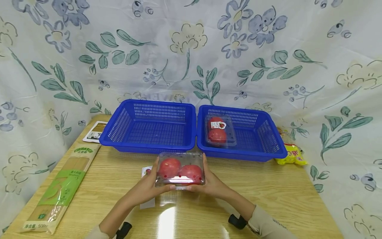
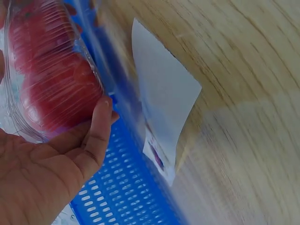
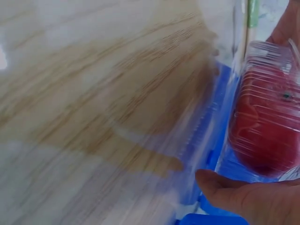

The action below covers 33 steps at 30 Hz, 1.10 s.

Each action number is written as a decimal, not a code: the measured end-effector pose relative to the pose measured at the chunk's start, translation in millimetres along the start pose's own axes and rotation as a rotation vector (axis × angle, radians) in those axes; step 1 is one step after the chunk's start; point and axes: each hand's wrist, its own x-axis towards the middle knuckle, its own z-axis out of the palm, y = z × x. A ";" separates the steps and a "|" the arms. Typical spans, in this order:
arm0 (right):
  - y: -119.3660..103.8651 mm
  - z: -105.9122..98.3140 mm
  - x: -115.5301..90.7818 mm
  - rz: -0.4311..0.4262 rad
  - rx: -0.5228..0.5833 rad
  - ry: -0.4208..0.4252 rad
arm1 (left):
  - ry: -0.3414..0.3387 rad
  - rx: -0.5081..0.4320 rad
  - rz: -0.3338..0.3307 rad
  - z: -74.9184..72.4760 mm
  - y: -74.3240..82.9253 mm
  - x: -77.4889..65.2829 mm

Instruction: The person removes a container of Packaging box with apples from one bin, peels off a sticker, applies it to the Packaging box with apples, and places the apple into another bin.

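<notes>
Both hands hold a clear plastic box of tomatoes (image 1: 180,171) above the table in the head view, in front of two blue baskets. Two red tomatoes show through its lid. My left hand (image 1: 149,182) grips the left end, thumb along the near edge; in the left wrist view the left fingers (image 2: 101,124) bend against the ribbed plastic. My right hand (image 1: 210,182) grips the right end, its thumb also at the near edge. Partly hidden beneath the left hand, a white paper with a sticker (image 1: 147,203) lies on the table.
At the back stand a left blue basket (image 1: 161,148) with nothing in it and a right blue basket (image 1: 247,155) holding another labelled tomato box (image 1: 228,132). A pasta packet (image 1: 61,186) and a flat packet (image 1: 94,132) lie left; a yellow bag (image 1: 290,156) sits right. A floral curtain (image 1: 167,83) hangs behind.
</notes>
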 end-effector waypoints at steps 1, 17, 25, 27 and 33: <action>0.6 -0.3 0.1 0.008 0.001 0.000 | -0.001 0.001 -0.001 0.7 -0.3 1.0; 15.0 -4.1 4.4 -0.019 0.039 0.001 | 0.007 -0.055 -0.011 12.0 -2.6 7.8; 22.0 -3.0 4.6 -0.014 0.051 0.004 | 0.033 -0.021 0.011 16.1 -4.5 6.4; 23.1 -2.9 4.9 -0.016 0.044 0.002 | 0.036 -0.008 0.005 17.0 -5.0 6.7; 26.1 -3.2 4.2 -0.007 0.045 0.011 | 0.039 0.002 -0.012 19.7 -5.6 8.5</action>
